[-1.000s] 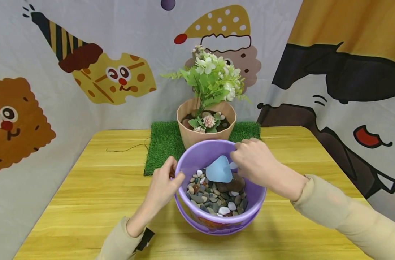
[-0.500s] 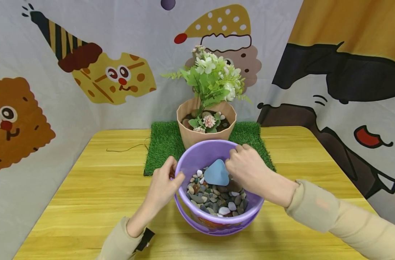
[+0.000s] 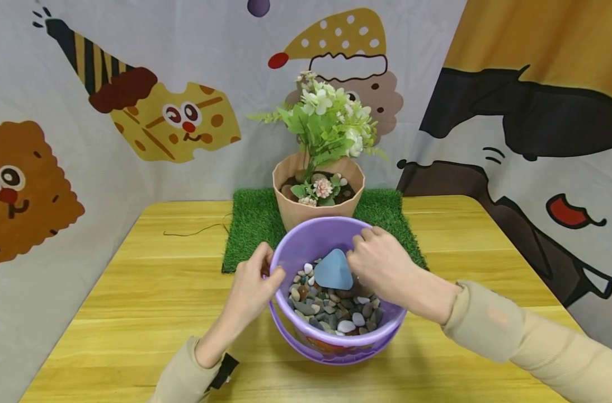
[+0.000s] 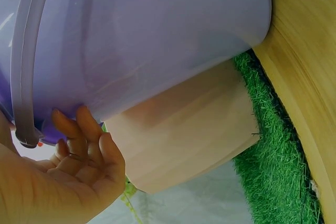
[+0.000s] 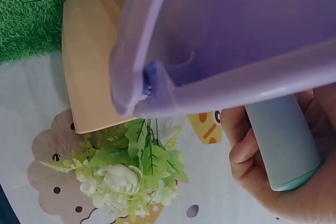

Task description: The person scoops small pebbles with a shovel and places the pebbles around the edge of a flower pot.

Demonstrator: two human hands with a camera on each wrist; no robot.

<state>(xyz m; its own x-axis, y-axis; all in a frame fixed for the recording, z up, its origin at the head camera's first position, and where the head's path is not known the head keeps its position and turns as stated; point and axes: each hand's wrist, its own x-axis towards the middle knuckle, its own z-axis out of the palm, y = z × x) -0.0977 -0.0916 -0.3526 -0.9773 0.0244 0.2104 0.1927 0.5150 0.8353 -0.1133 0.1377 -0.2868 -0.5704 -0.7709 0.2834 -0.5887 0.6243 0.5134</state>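
Note:
A purple bucket holds several pebbles in grey, brown and white. My left hand grips the bucket's left rim, thumb over the edge and fingers against the outer wall. Over the pebbles, inside the bucket, is the blue blade of a toy shovel. My right hand holds that shovel, and the right wrist view shows its pale handle within the curled fingers. Whether the blade's lower edge touches the pebbles I cannot tell. The bucket's carry handle hangs down outside.
Right behind the bucket stands a peach flowerpot with white flowers, on a green turf mat. A thin dark wire lies on the wooden table. A printed cloth hangs behind.
My right hand has moved a little left and down with the toy shovel, and the blade has shifted left over the pebbles. The left hand stays on the rim.

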